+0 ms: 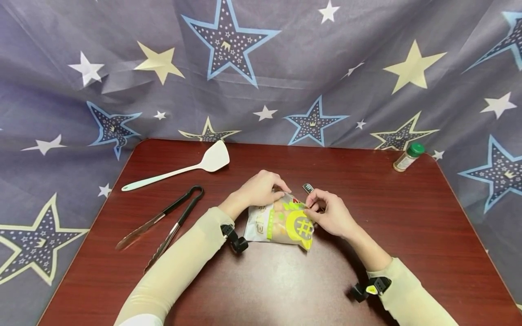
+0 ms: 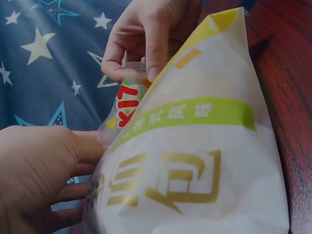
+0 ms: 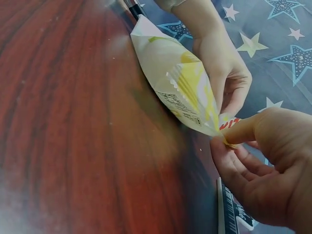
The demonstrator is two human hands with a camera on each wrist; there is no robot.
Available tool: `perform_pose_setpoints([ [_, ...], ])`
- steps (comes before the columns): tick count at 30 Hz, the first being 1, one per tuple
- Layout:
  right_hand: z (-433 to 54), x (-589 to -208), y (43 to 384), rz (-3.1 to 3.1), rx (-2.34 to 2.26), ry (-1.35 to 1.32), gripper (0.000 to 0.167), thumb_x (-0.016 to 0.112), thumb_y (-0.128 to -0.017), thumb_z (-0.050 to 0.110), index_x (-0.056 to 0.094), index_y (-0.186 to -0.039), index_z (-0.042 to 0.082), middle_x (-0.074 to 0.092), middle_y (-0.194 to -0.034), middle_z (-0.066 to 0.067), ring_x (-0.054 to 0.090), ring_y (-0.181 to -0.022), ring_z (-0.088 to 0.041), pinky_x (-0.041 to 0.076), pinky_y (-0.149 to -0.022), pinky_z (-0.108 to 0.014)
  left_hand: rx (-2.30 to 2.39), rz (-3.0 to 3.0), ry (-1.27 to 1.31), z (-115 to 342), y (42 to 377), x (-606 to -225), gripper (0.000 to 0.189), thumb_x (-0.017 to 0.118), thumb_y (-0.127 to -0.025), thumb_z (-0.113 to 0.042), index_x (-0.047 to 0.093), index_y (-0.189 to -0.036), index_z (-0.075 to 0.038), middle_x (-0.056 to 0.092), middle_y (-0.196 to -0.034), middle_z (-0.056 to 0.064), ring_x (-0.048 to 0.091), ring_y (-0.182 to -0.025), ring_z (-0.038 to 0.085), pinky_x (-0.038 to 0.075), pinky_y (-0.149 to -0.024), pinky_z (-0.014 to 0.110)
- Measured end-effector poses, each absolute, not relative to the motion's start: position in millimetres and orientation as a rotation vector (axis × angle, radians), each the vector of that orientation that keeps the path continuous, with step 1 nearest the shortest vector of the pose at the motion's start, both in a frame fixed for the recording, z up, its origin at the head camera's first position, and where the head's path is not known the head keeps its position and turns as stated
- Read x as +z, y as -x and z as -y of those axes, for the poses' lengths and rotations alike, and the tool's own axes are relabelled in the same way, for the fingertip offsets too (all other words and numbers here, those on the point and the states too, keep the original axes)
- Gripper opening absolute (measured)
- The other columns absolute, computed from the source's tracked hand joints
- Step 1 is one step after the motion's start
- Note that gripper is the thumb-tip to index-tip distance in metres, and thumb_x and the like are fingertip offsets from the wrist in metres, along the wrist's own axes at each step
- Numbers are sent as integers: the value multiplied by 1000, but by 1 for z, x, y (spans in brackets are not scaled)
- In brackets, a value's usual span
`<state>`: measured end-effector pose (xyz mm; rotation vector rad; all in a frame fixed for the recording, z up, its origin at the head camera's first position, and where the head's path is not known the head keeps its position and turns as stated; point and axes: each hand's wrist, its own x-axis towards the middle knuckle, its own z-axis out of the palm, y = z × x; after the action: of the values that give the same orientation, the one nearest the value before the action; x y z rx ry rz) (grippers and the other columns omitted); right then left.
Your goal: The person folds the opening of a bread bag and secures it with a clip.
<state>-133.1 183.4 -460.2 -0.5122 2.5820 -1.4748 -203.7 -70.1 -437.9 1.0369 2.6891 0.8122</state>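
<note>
Packet (image 1: 281, 222) printed in yellow, green and gold sits near the middle of a reddish-brown surface (image 1: 408, 235), between a person's two bare hands. The left hand (image 1: 260, 188) holds its upper edge, thumb and bent fingers meeting at the film. The right hand (image 1: 332, 215) pinches an upper corner between thumb and forefinger, just beside red lettering seen in the left wrist view. Large gold characters mark the packet's pale end, and a yellow corner points toward the near side of the surface. Partly hidden behind the right hand is a small dark item (image 1: 307, 187) with white markings. To the person's left lie black-handled tongs (image 1: 179, 201), arms spread, one partly covered by a beige sleeve (image 1: 183, 262). Beyond them rests a white spatula (image 1: 214, 158) with a pale green handle. A green-capped jar (image 1: 408, 158) stands at the far right, before a star-patterned cloth (image 1: 285, 68).
</note>
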Motion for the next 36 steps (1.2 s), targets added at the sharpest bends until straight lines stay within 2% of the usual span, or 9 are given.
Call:
perform_pose_setpoints([
  [6,-184,-462,131,-2596,-1525,612,17,78,-89,-5,69,-94,8,66,-91,-13,67,-74,-13,54,-60,-23,883,-2651,-1133,77,207,-437,17,76,-95,-13,87,-107,-20,81,-105,-3,74,-102,13,58,-93,31],
  [12,-185,-465,131,-2692,-1478,702,18,80,-89,-3,74,-89,13,66,-88,-7,67,-76,-12,55,-63,-23,899,-2617,-1214,82,208,-440,16,77,-96,-13,87,-104,-21,81,-103,-3,75,-102,12,58,-93,31],
  [18,-185,-465,131,-2752,-1442,763,21,80,-88,-3,74,-87,17,66,-86,-1,64,-78,-11,55,-64,-23,880,-2624,-1209,83,207,-441,13,76,-97,-16,87,-101,-21,80,-104,-3,74,-103,13,57,-97,33],
  [24,-186,-464,131,-2784,-1395,840,23,80,-87,-4,74,-87,18,65,-87,3,65,-79,-7,58,-64,-26,908,-2625,-1159,82,206,-443,10,77,-95,-15,85,-97,-21,77,-101,-3,74,-99,15,57,-96,34],
  [32,-189,-468,135,-2821,-1306,1003,21,80,-87,-4,74,-89,16,65,-90,2,66,-78,-6,59,-66,-26,867,-2656,-1122,79,206,-444,19,75,-97,-19,83,-113,-16,78,-106,0,73,-99,16,57,-93,34],
  [36,-188,-468,136,-2829,-1276,1081,20,79,-87,-5,74,-90,15,65,-92,1,68,-76,-7,59,-66,-27,860,-2639,-1080,78,206,-444,22,75,-96,-21,83,-117,-16,79,-111,1,74,-105,18,57,-98,37],
])
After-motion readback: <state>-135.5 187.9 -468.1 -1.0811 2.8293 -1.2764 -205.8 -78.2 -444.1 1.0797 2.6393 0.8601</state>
